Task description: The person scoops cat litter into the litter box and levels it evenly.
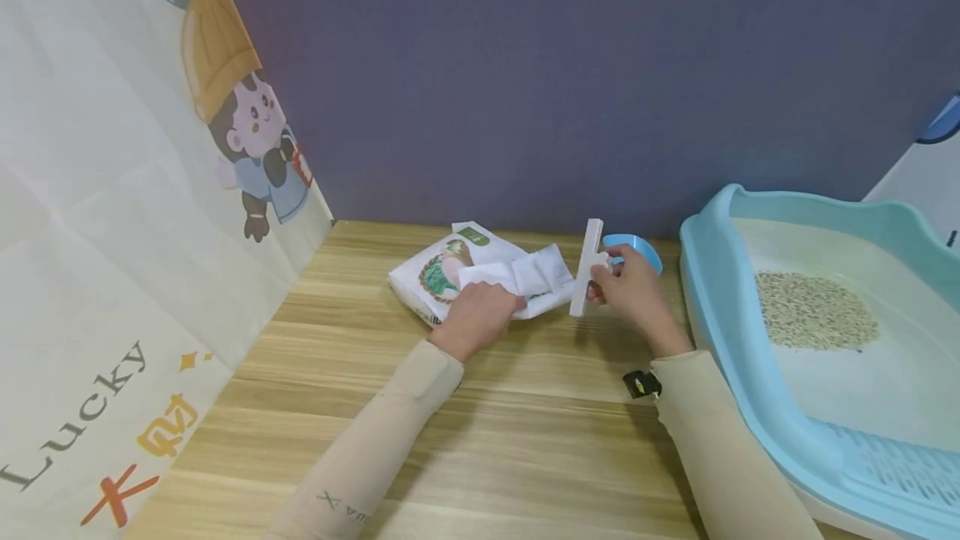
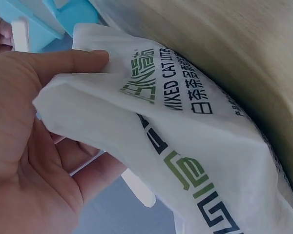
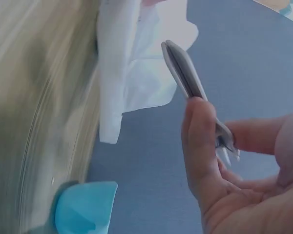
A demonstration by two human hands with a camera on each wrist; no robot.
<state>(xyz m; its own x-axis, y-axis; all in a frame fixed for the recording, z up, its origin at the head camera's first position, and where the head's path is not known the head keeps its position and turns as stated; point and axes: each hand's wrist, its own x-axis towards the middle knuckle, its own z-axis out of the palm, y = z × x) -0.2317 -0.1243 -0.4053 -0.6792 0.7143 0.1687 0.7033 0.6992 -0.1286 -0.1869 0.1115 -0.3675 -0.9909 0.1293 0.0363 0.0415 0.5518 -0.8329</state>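
A white cat litter bag (image 1: 432,269) lies on its side on the table, its top end folded over. My left hand (image 1: 480,315) grips the bag's folded part; in the left wrist view the thumb lies on the printed side of the bag (image 2: 195,122) and the fingers are behind it. In my right hand (image 1: 633,290) is a long white bag clip (image 1: 587,269), pinched by its handle between thumb and fingers. The clip stands just right of the bag's folded end, and in the right wrist view its jaws look closed, with nothing between them.
Behind my right hand a blue scoop (image 1: 648,253) lies on the wooden table (image 1: 525,440). To the right stands a large light-blue litter tray (image 1: 712,290) with a patch of litter pellets (image 1: 813,311). A dark blue panel (image 1: 562,82) rises along the table's back, and a printed white curtain (image 1: 90,190) hangs at left.
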